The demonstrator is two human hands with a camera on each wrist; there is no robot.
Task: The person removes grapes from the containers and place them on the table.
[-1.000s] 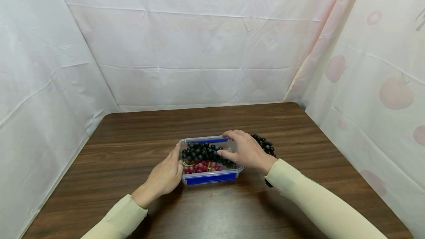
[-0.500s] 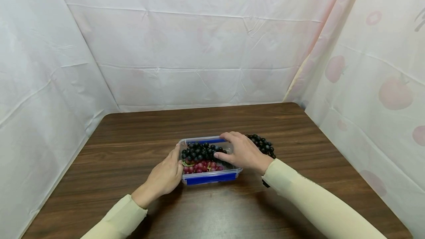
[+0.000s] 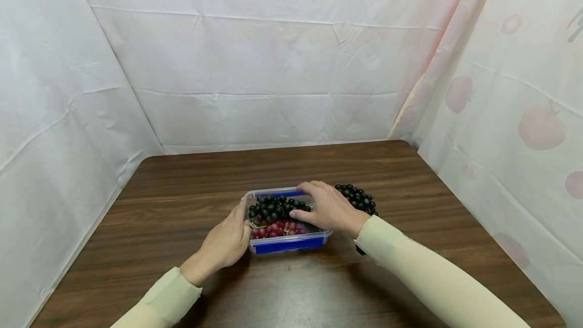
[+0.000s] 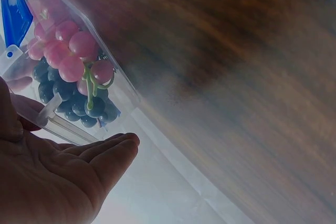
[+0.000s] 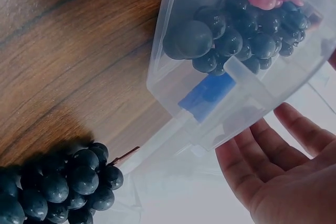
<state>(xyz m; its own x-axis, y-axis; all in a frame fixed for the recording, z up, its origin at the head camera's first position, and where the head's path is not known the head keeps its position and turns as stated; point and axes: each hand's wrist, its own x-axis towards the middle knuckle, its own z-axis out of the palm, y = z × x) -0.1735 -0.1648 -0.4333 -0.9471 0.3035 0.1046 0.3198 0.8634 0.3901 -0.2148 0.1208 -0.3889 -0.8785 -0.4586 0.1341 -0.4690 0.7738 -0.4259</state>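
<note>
A clear plastic food container (image 3: 324, 234) with blue clips holds a bunch of black grapes (image 3: 272, 209) and a bunch of red grapes (image 3: 275, 229). Straight fingers of my left hand (image 3: 226, 239) lie along its left wall. My right hand (image 3: 329, 208) is over the container's right part, with the thumb above the black grapes and the fingertips near the far rim. In the right wrist view the right fingers (image 5: 262, 153) look spread, and nothing shows in them. Another bunch of black grapes (image 3: 357, 197) lies on the table just beyond the right hand.
The brown wood-grain table (image 3: 196, 176) carries the container near its middle. White cloth (image 3: 273, 65) hangs behind it, and more hangs at the left. Fruit-print cloth (image 3: 524, 130) stands along the right side.
My right hand has shifted slightly left over the container, uncovering more of the black grape bunch outside it. The left hand and the container look unmoved.
</note>
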